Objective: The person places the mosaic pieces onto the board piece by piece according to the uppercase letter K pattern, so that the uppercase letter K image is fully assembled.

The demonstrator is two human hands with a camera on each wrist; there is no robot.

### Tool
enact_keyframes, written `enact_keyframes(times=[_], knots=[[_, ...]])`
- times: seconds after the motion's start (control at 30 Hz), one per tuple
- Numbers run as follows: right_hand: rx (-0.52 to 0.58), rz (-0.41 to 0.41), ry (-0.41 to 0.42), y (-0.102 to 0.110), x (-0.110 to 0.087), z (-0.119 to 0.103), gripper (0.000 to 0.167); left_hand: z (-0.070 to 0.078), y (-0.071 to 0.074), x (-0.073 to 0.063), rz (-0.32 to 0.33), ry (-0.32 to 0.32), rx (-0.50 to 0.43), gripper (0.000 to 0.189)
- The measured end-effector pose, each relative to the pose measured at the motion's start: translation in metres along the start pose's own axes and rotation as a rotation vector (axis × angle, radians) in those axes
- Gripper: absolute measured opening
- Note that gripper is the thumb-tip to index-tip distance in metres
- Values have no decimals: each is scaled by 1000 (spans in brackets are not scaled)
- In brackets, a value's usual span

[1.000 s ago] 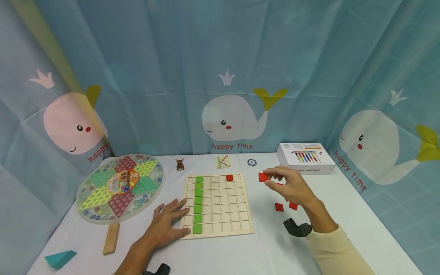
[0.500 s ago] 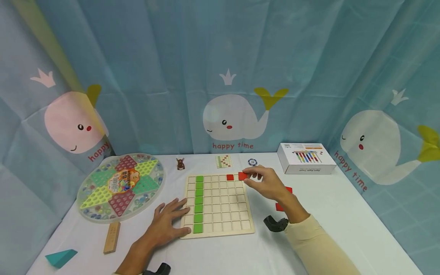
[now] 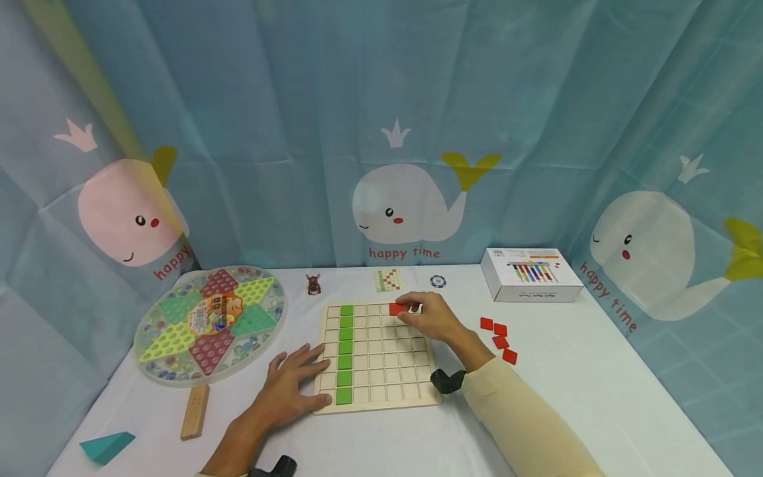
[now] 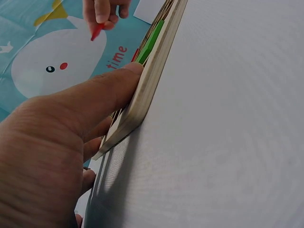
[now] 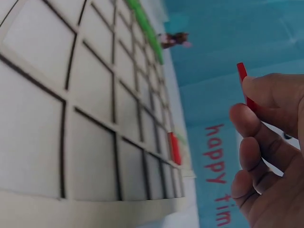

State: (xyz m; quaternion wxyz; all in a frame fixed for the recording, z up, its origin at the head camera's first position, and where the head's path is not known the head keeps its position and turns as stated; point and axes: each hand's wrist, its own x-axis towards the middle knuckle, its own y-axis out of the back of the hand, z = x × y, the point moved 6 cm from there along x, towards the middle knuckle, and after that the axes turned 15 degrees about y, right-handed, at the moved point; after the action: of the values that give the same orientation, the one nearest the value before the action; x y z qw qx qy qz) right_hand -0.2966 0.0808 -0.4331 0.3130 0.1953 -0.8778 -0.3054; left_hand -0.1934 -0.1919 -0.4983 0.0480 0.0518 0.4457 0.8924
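My right hand (image 3: 432,317) pinches a small square red tile (image 5: 245,88) between thumb and fingertips, held above the far row of a wooden grid board (image 3: 381,371). Another red tile (image 5: 174,148) lies in the board's far row; from the head view the hand and the held tile cover it. A column of green tiles (image 3: 345,348) fills the second column from the left. My left hand (image 3: 292,385) lies at the board's left edge with fingers spread, thumb (image 4: 109,88) touching the near left corner.
Several loose red tiles (image 3: 500,342) lie right of the board. Behind it are a small pattern card (image 3: 389,279), a poker chip (image 3: 438,281), a brown animal figurine (image 3: 313,285) and a white box (image 3: 533,275). Leftward: a round marble board (image 3: 179,358), a wooden block (image 3: 195,412), a teal wedge (image 3: 107,447).
My right hand has carried the red tile leftward from beside the loose tiles to over the board's far row, uncovering those loose tiles. The left hand stays in place.
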Motion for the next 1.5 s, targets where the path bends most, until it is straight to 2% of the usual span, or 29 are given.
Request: enact_keyframes(times=[0.17, 0.33, 0.53, 0.73, 1.0, 1.23, 1.33, 1.5], knots=[[-7, -49, -66, -15, 5, 15, 21, 0, 0, 0, 8, -10, -4, 66], [-20, -104, -96, -26, 9, 24, 22, 0, 0, 0, 13, -18, -3, 67], [-59, -159, -119, -34, 12, 27, 21, 0, 0, 1, -8, -3, 9, 68], [-124, -174, -112, -37, 15, 24, 21, 1, 1, 1, -17, 8, 11, 68], [-134, -206, -130, -40, 15, 26, 23, 2, 0, 1, -21, 12, 12, 68], [-58, -172, -124, -27, 13, 15, 33, 2, 0, 1, -13, -1, 18, 67], [-29, -126, -98, -14, 13, 4, 33, 1, 1, 1, -8, -3, 17, 67], [-48, -43, -18, 15, 9, -21, 31, 0, 0, 0, -14, 3, 19, 67]])
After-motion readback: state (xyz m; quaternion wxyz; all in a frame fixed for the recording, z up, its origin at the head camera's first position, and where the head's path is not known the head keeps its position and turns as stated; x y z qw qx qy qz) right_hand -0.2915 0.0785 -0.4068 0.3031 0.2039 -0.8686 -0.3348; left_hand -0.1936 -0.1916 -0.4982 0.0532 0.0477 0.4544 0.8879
